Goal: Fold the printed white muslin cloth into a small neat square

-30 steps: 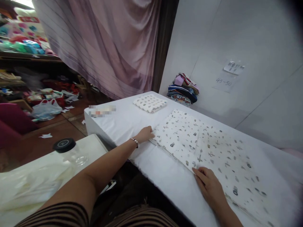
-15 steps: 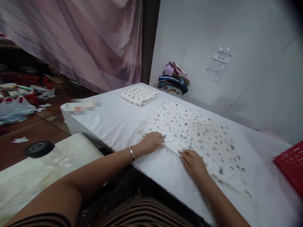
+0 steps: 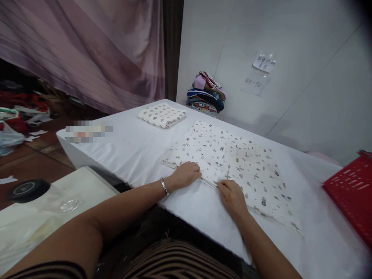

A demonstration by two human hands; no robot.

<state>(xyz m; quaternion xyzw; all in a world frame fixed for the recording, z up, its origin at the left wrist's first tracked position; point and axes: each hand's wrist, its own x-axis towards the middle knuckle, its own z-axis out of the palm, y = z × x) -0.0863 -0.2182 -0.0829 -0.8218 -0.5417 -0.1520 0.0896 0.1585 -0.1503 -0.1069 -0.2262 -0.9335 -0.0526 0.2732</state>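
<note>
A white cloth printed with small grey shapes [image 3: 232, 162] lies spread flat on the white table [image 3: 133, 147]. My left hand [image 3: 186, 174], with a bracelet on the wrist, rests on the cloth's near edge with its fingers curled onto the hem. My right hand [image 3: 232, 197] presses on the same near edge a little to the right, fingers bent down onto the fabric. A second cloth of like print, folded into a small square [image 3: 162, 115], sits at the far left of the table.
A stack of folded colourful fabrics [image 3: 205, 94] stands against the white wall at the table's back. A red basket [image 3: 351, 193] is at the right edge. A lower side table [image 3: 87, 186] on my left carries a clear jar with a black lid [image 3: 29, 192]. Purple curtain behind.
My left hand slid right along the near edge and my right hand slid left, so the two hands now sit close together on the hem. The view swung right, bringing in the red basket.
</note>
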